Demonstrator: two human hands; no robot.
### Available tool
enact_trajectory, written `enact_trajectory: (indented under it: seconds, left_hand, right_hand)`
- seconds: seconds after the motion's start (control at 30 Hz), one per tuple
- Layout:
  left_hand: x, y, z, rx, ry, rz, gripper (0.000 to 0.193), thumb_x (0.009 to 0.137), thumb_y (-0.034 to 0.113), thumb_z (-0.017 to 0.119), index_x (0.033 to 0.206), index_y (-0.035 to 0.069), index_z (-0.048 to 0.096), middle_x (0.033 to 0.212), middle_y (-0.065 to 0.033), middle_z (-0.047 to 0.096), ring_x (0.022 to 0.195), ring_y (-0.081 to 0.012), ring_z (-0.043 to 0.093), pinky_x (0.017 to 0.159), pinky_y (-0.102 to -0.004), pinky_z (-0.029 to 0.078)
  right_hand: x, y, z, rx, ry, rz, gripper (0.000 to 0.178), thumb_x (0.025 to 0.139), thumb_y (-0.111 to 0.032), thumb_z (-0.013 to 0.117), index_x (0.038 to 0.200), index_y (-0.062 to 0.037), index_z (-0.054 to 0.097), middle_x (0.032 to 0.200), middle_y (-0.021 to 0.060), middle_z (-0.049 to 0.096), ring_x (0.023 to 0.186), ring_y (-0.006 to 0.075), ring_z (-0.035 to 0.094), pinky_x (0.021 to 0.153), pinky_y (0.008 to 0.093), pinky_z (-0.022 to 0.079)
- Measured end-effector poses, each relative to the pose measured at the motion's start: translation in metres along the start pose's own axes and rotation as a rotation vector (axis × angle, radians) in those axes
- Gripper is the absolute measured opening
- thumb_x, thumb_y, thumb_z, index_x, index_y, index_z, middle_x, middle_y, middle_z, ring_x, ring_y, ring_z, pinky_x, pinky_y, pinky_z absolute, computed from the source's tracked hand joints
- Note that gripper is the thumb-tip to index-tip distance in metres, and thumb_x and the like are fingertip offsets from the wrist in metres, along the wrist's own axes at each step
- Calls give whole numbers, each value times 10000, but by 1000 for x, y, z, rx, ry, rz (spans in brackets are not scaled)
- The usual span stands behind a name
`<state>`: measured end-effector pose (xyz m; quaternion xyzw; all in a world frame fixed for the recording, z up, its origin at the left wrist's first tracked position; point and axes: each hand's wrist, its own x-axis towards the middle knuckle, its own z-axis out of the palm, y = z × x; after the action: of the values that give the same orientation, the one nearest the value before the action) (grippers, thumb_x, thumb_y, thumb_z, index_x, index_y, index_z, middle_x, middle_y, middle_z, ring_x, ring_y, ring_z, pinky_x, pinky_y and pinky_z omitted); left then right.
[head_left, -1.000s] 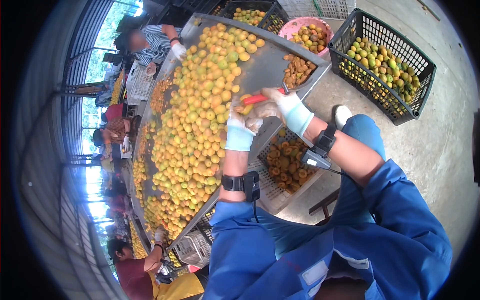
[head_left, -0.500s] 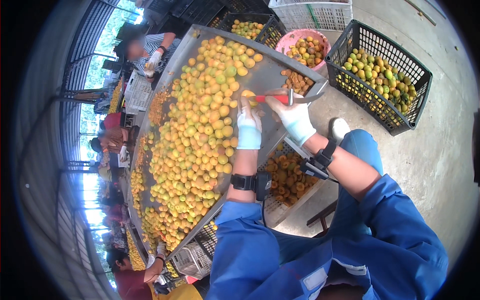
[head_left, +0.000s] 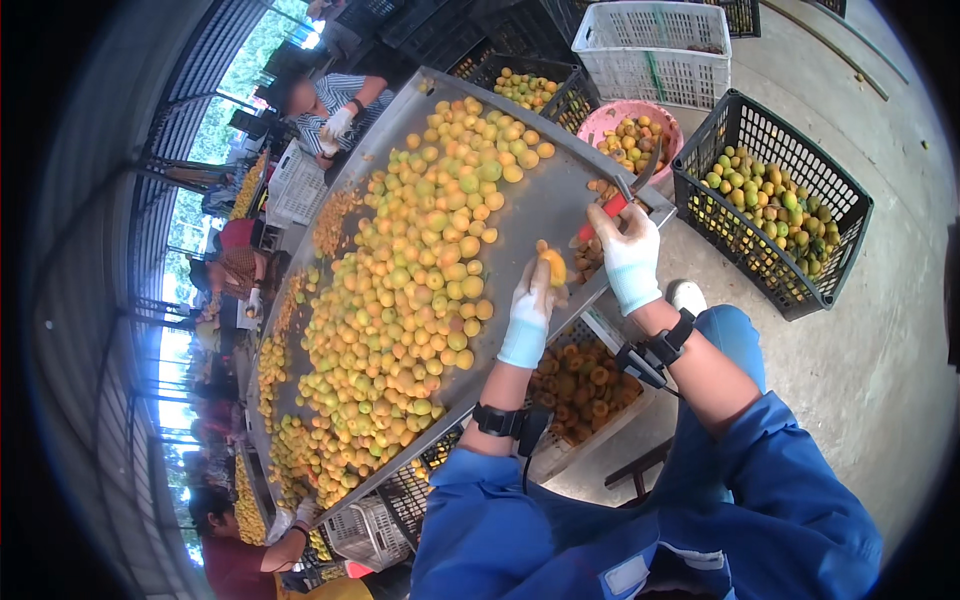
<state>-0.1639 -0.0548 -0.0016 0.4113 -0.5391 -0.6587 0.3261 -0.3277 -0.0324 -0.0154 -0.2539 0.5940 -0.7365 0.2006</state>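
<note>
Held in my left hand, at the near edge of the metal table, is a yellow apricot that looks split. My right hand grips a red-handled knife, its curved blade pointing up and away from the apricot. Both hands wear white gloves with light blue cuffs. A large heap of yellow and greenish apricots covers the table to the left of my hands. Brown pits lie in the table's corner, partly hidden behind my right hand.
Below the table edge stands a crate of halved apricots. A black crate of greenish fruit, a pink basin and a white crate stand beyond, at right. Other people work along the table's left side.
My hands have drawn apart, and the knife has left the apricot, its blade now turned upward. The left hand has come nearer to me with the apricot. The whole view has shifted slightly.
</note>
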Motion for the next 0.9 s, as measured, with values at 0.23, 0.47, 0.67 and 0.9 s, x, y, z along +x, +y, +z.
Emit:
enact_trajectory:
  seconds: [0.23,0.47,0.67,0.9]
  left_hand:
    - [-87,-8,-32,761,-181,-157,382,959,353,563,1209,66,578,911,-119,661,769,-219,626,712,-317,495]
    - [-115,1,-69,1062,-230,-197,440,915,424,579,1198,89,593,1040,-187,669,975,-363,638,843,-414,487]
    - [-121,23,-86,1244,-441,-351,507,898,450,582,1276,114,554,1059,-218,665,1018,-375,630,881,-414,483]
    - [-28,71,-82,855,-262,-419,536,934,377,618,1332,29,532,981,-110,673,811,-173,648,728,-296,534]
  right_hand:
    - [5,-17,-1,362,-86,156,273,939,-223,611,1095,-2,578,741,31,539,481,87,459,439,253,405]
    - [2,-42,-12,343,-105,207,265,958,-207,577,1145,-21,552,689,9,498,485,71,466,413,238,409]
    - [10,-51,-20,299,-129,185,224,961,-184,569,1114,-21,568,689,8,488,532,76,486,453,253,433]
    - [26,-51,7,373,-117,105,180,951,-119,585,1063,22,578,849,48,572,786,100,506,725,256,450]
